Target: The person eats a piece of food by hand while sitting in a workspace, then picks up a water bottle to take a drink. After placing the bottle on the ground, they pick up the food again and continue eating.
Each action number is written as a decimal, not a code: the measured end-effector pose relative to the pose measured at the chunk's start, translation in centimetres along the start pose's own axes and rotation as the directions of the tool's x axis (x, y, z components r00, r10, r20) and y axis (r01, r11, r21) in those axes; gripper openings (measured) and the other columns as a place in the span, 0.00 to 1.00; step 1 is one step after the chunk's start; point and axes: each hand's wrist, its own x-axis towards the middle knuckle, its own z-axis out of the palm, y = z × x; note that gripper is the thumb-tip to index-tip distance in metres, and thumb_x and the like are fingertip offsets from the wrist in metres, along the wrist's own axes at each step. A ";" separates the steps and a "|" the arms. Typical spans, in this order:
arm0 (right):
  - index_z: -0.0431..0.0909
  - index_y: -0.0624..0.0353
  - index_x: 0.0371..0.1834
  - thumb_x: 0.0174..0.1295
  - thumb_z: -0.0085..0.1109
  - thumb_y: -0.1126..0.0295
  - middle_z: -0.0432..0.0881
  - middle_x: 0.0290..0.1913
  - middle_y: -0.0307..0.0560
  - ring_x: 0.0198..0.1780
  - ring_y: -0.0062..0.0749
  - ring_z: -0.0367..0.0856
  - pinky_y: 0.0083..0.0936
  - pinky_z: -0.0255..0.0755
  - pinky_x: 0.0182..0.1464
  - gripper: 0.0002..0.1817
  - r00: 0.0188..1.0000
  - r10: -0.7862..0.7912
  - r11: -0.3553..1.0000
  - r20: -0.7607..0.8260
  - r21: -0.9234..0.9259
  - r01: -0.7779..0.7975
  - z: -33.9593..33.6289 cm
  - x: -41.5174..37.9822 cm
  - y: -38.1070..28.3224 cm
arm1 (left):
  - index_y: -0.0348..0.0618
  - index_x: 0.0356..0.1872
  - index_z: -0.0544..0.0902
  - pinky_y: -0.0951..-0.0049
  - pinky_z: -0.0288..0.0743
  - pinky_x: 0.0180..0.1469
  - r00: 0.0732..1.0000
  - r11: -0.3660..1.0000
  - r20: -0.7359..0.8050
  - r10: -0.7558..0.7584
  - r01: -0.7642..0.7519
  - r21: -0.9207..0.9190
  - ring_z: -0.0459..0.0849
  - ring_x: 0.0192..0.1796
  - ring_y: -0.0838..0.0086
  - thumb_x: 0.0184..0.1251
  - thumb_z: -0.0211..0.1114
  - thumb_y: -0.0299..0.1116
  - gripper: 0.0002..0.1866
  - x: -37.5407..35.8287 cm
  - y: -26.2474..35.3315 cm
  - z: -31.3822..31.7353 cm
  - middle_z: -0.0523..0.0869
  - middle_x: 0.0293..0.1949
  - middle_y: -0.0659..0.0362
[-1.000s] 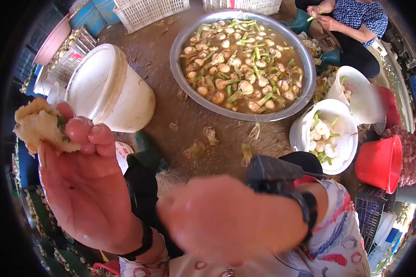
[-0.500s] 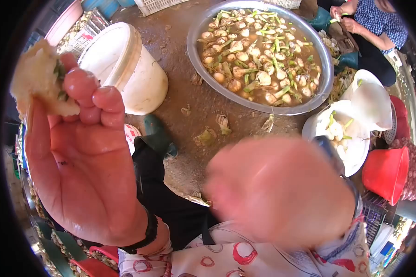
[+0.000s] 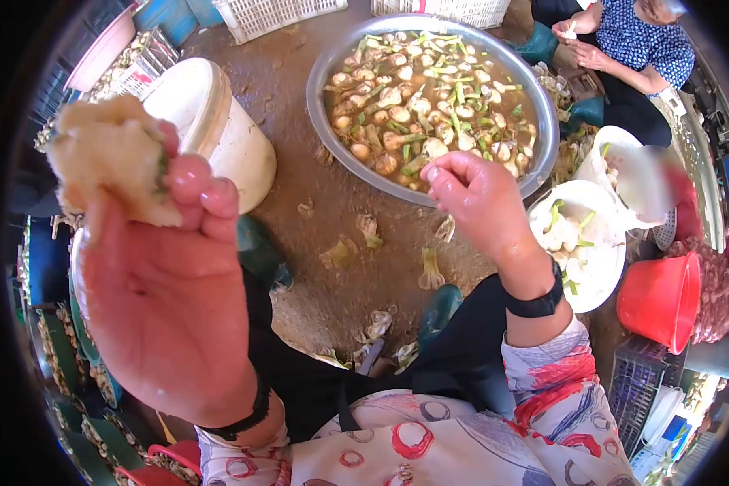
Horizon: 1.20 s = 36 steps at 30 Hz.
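Observation:
Close to the camera on the left, my left hand [image 3: 170, 300] is closed on a torn piece of bread [image 3: 109, 154] with some green in it, pinched between thumb and fingers. My right hand [image 3: 482, 202] is over the near rim of a wide metal basin [image 3: 320, 121], its fingers curled and thumb pressed in; whatever they hold, if anything, is hidden. Brownish water fills the basin, with many garlic bulbs [image 3: 437, 146] with green stems floating in it. Right of my right wrist stands a white bucket [image 3: 603, 283] with peeled bulbs inside.
A large white bucket [image 3: 255, 154] stands beyond my left hand. At right are a red bucket [image 3: 660, 304] and a red net sack [image 3: 719, 296]. Another person's hands [image 3: 579, 44] work at the upper right. Peelings [image 3: 368, 231] litter the wet floor; white crates [image 3: 275, 16] stand behind.
My right hand has moved from a blur near my chest forward to the basin's near rim. My left hand, still with the bread, has shifted slightly right and down.

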 end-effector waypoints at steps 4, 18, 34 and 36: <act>0.77 0.62 0.31 0.58 0.50 0.68 0.77 0.20 0.42 0.23 0.23 0.75 0.19 0.68 0.28 0.09 0.997 -0.050 0.943 0.060 0.332 0.028 0.3 -0.8 -2.5 | 0.37 0.54 0.66 0.68 0.66 0.49 0.974 0.999 -0.226 -0.035 0.026 -0.042 0.73 0.45 0.68 0.65 0.48 0.33 0.18 -1.0 -1.7 0.5 0.72 0.46 0.50; 0.72 0.63 0.44 0.54 0.57 0.77 0.76 0.35 0.41 0.34 0.18 0.74 0.15 0.69 0.34 0.13 0.966 -0.257 0.670 -0.013 0.718 0.188 -1.2 -4.2 -6.5 | 0.41 0.46 0.71 0.63 0.70 0.51 0.910 0.908 -0.129 -0.394 0.364 -0.206 0.77 0.48 0.67 0.58 0.57 0.26 0.13 -2.3 -4.0 1.7 0.77 0.46 0.54; 0.74 0.61 0.35 0.47 0.62 0.78 0.74 0.30 0.40 0.24 0.19 0.73 0.14 0.67 0.25 0.11 0.871 -0.491 0.828 0.016 0.320 0.461 -1.8 -0.7 -12.3 | 0.43 0.47 0.72 0.68 0.67 0.53 0.925 0.928 -0.110 -0.363 0.348 -0.132 0.75 0.49 0.73 0.61 0.57 0.29 0.13 -0.5 -3.4 0.5 0.78 0.46 0.58; 0.74 0.60 0.34 0.46 0.63 0.77 0.74 0.29 0.40 0.24 0.18 0.73 0.14 0.67 0.25 0.11 0.890 -0.445 0.880 0.095 0.227 0.416 -1.5 -0.3 -11.7 | 0.43 0.48 0.72 0.68 0.67 0.53 0.916 0.917 -0.121 -0.382 0.359 -0.174 0.75 0.49 0.73 0.60 0.57 0.29 0.14 -0.7 -3.6 -0.4 0.78 0.47 0.58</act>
